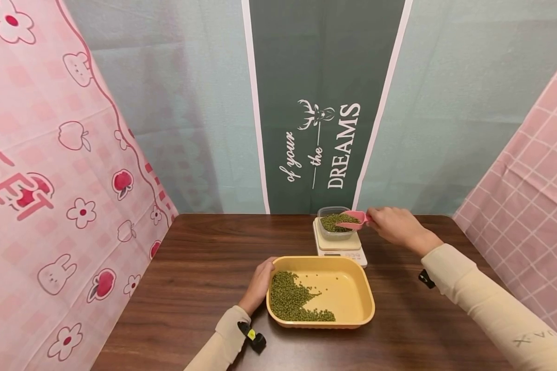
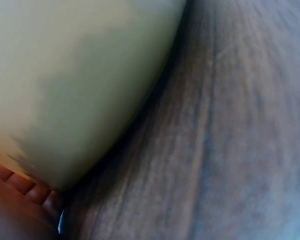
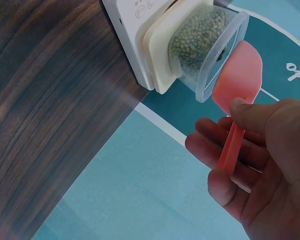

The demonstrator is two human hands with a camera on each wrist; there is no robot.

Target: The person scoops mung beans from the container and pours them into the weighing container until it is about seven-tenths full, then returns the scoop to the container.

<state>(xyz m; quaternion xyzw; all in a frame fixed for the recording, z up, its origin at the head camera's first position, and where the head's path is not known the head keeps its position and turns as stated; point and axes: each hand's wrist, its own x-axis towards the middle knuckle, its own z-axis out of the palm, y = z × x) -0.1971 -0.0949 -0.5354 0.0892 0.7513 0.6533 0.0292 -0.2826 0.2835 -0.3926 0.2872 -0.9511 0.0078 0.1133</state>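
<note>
A yellow tray [image 1: 353, 317] on the brown table holds green mung beans [image 1: 291, 299] heaped at its left side. My left hand [image 1: 259, 284] grips the tray's left rim; in the left wrist view the tray wall [image 2: 65, 85] fills the frame with fingers [image 2: 25, 192] under it. Behind the tray a white scale [image 1: 340, 250] carries a clear plastic cup [image 1: 336, 225] of beans. My right hand [image 1: 392, 225] pinches the handle of a pink scoop [image 1: 355, 218], held tilted over the cup rim. In the right wrist view the scoop [image 3: 237, 87] touches the cup [image 3: 210, 55].
The dark wood table [image 1: 199, 268] ends at a teal backdrop with a dark green banner [image 1: 322, 103]. Pink patterned cloths hang at the left [image 1: 51, 180] and right [image 1: 534, 206].
</note>
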